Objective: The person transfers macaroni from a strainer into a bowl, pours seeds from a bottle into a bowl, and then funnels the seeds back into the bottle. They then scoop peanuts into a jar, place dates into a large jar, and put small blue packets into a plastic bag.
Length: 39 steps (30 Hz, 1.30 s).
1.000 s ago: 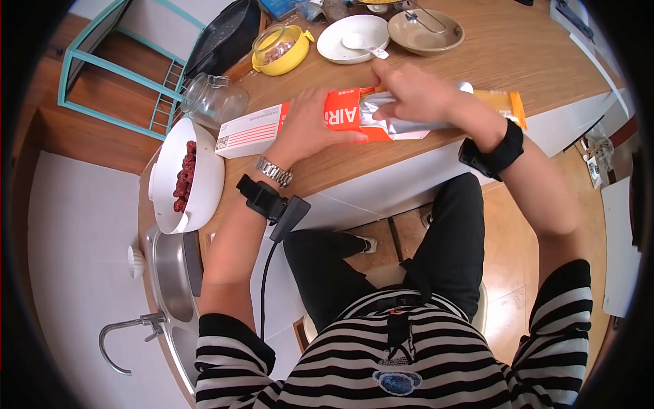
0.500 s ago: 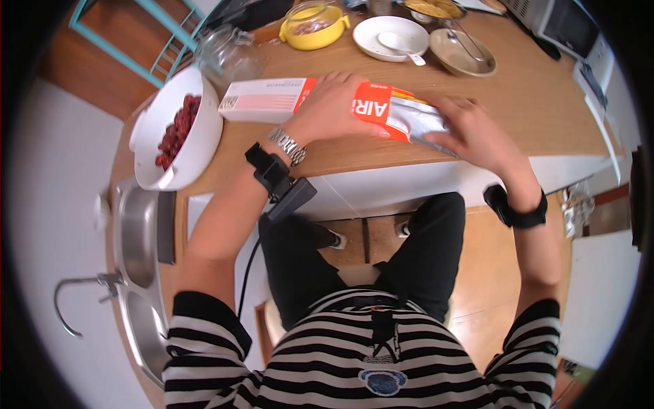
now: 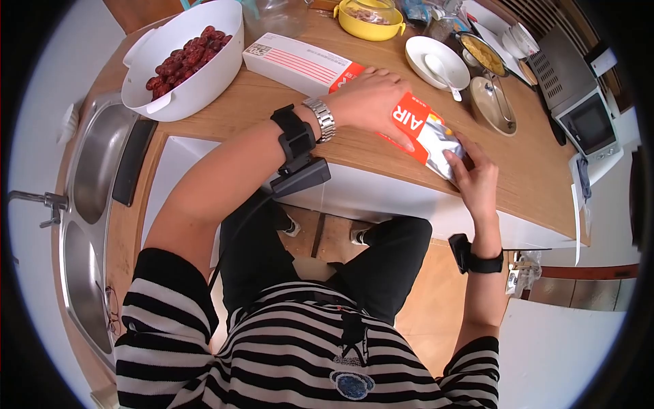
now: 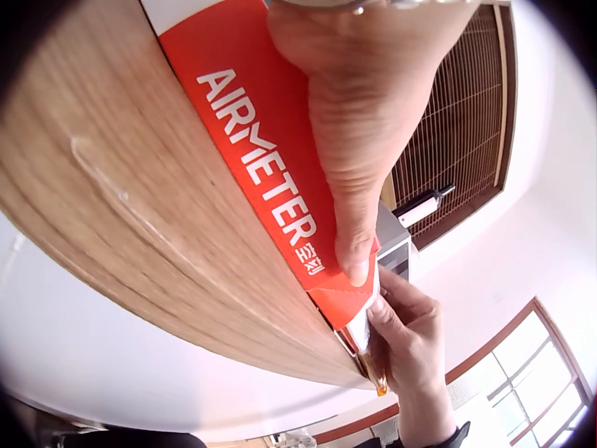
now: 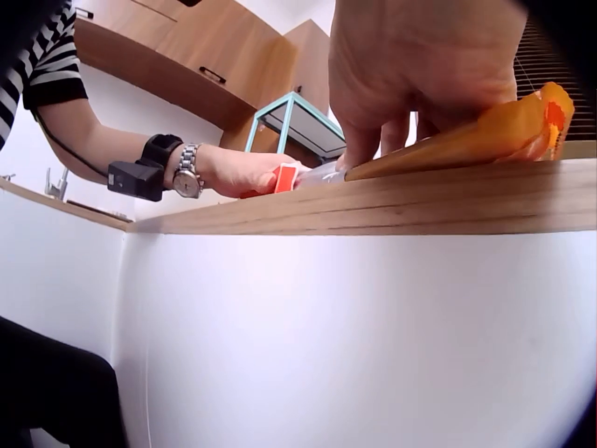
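Observation:
A long red and white cardboard box (image 3: 300,60) marked AIRMETER lies slantwise on the wooden counter. My left hand (image 3: 373,102) grips its red part from above, thumb along the near side in the left wrist view and fingers over the far side. Out of the box's right end sticks a silver foil pouch (image 3: 441,144). The thumb and fingers of my right hand (image 3: 481,178) pinch this pouch close to the box opening. An orange wrapper end (image 5: 522,126) shows past the right hand in the right wrist view, lying along the counter edge.
A white pot (image 3: 225,75) of red dates stands left, near the sink (image 3: 102,146). Behind the box are a yellow bowl (image 3: 371,30), a white plate with a spoon (image 3: 436,65) and a beige bowl (image 3: 490,109). The counter's front edge (image 3: 354,160) runs close by.
The head view has turned, so the box now slants down to the right. My right hand has come from above the pouch to its right end and pinches it. The left hand stays on the box.

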Each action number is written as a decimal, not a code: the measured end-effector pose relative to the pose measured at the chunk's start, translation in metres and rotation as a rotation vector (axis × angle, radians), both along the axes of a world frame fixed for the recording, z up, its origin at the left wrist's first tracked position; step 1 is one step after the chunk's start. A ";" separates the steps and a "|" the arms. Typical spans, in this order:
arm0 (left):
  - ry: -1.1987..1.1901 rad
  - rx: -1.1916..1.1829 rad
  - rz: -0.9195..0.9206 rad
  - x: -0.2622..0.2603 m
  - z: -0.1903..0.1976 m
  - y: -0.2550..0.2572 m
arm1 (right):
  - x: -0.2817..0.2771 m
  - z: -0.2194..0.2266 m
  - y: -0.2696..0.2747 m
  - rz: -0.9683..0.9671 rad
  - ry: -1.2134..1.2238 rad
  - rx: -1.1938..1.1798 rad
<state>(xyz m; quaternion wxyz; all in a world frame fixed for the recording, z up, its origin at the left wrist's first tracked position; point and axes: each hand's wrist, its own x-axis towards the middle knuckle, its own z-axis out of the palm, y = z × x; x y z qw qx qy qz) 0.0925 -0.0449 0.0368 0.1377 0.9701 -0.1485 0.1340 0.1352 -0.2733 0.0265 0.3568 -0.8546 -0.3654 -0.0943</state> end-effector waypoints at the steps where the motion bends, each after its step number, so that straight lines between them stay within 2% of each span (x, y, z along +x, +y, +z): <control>1: -0.016 0.005 -0.010 0.001 -0.001 0.000 | 0.000 0.001 0.010 0.011 -0.020 -0.018; 5: -0.035 0.012 -0.010 0.000 -0.001 0.000 | -0.004 0.000 0.045 -0.001 0.047 0.047; 7: -0.020 0.018 0.017 -0.001 0.001 -0.002 | 0.001 -0.005 0.047 0.011 0.046 0.101; 10: -0.010 0.014 0.012 -0.002 0.003 -0.002 | 0.001 0.007 0.037 0.085 0.122 0.006; 12: -0.011 0.002 0.006 0.000 -0.002 0.000 | -0.003 0.013 0.018 0.109 0.006 -0.142; 13: -0.010 -0.007 -0.003 0.001 -0.004 0.001 | -0.005 0.020 0.010 0.023 0.127 -0.251; 15: -0.015 -0.011 0.003 0.000 -0.004 0.001 | 0.004 0.008 -0.011 0.033 0.176 -0.145; 18: -0.009 -0.006 0.003 -0.002 0.000 -0.001 | -0.001 0.010 -0.015 0.038 0.142 -0.154; 22: 0.006 -0.002 0.008 -0.003 0.000 0.000 | -0.007 0.013 -0.003 0.017 0.169 -0.191; 24: -0.041 -0.014 -0.010 -0.001 -0.004 0.001 | -0.005 0.008 0.000 0.102 0.086 -0.132; 31: -0.090 0.019 -0.002 -0.001 -0.006 0.001 | 0.000 0.010 0.025 0.117 0.070 -0.135; 35: -0.068 0.025 0.000 -0.001 -0.003 0.001 | 0.012 0.005 0.045 0.169 0.200 -0.189; 37: -0.081 0.015 0.001 -0.002 -0.003 0.001 | 0.016 -0.001 0.046 0.329 0.338 0.034; 39: -0.065 0.020 0.008 -0.003 -0.003 0.001 | 0.017 -0.007 0.039 0.264 0.280 0.034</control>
